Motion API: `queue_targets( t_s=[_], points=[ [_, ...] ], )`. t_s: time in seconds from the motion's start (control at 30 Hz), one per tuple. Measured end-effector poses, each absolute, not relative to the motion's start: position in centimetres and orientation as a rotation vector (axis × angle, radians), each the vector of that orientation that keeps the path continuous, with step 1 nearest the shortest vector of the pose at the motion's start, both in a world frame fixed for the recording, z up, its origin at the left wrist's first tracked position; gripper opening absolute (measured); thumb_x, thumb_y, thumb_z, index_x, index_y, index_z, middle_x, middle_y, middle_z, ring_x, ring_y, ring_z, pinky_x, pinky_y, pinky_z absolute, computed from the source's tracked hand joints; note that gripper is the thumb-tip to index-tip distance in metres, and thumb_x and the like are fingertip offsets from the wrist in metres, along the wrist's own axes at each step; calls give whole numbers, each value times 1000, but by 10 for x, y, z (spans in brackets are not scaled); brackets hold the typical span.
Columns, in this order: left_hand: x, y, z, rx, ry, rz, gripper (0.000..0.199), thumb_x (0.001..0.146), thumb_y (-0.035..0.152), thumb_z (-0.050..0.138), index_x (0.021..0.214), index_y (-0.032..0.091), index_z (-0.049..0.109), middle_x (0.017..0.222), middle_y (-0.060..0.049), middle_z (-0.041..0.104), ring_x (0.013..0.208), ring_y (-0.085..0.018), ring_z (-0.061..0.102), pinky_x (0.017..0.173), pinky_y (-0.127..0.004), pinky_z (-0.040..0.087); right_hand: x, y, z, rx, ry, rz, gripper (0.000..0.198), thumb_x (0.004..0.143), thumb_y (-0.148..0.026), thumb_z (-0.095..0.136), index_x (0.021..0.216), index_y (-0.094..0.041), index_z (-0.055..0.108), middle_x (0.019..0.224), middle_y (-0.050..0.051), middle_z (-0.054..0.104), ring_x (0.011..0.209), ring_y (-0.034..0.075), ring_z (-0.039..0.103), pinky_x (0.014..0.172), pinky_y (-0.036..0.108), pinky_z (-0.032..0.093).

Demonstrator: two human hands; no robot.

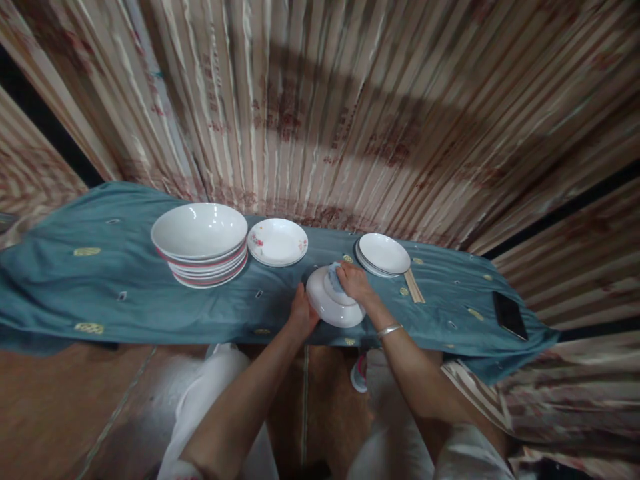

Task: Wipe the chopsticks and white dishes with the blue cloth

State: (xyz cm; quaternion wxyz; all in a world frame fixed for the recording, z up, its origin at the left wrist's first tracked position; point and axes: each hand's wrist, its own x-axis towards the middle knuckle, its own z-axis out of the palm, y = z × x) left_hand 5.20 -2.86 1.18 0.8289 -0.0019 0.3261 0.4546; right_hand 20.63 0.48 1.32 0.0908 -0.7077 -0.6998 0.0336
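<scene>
A white plate (340, 315) is tilted up over the front of the table, its underside and foot ring facing me. My left hand (303, 313) grips the plate's left edge, with the fingers partly hidden behind it. A light blue cloth (334, 279) is bunched under my right hand (354, 283), whose closed fingers press it against the plate's underside. Just beyond my right hand is a short stack of white plates (384, 253). Behind my left hand, flower-patterned plates (278, 241) lie stacked.
A large white bowl (200, 230) tops a stack of dishes (210, 270) on the left. Wooden chopsticks (414, 287) lie right of the white plates, and a dark phone (509, 315) near the right end. A green cloth (140, 300) covers the table; a curtain (320, 120) hangs behind.
</scene>
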Motion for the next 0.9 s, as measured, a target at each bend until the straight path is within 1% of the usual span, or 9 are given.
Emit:
queue_targets(
  t_s=[0.17,0.3,0.47,0.6,0.77,0.9],
  points=[
    [52,-27,6,-17,677,968,52,99,39,25,132,9,53,115,-13,71,115,-26,61,100,-33,45,214,-4,6,-2095,-1971,128,38,98,-22,30,121,-10,58,128,14,62,119,18,58,102,28,40],
    [52,-25,-1,-13,656,946,53,99,40,26,133,10,52,113,-13,71,112,-27,63,98,-35,47,218,-11,4,-2114,-1884,153,38,97,-21,31,122,-11,58,129,13,62,119,18,59,104,29,40],
    [51,-25,-3,29,644,945,55,99,41,24,134,8,51,110,-14,72,109,-28,64,96,-36,48,219,-19,3,-2139,-1745,244,41,97,-24,31,126,-10,57,131,14,61,120,20,58,104,30,39],
    [50,-27,1,50,664,924,54,99,41,22,132,11,52,108,-12,73,108,-28,65,96,-38,48,219,-25,2,-2139,-1659,300,44,97,-27,29,129,-10,55,133,15,60,121,21,57,105,32,38],
    [49,-29,8,15,709,932,50,100,38,25,126,9,56,105,-12,74,105,-27,66,94,-35,49,217,-33,-2,-2120,-1546,355,49,96,-29,27,132,-7,51,134,18,57,124,23,54,106,34,37],
    [50,-29,9,6,719,934,49,100,38,26,124,11,58,104,-11,74,103,-26,67,92,-34,50,218,-41,-12,-2082,-1457,334,48,95,-30,27,131,-9,52,137,17,55,127,22,51,108,37,36]
  ],
)
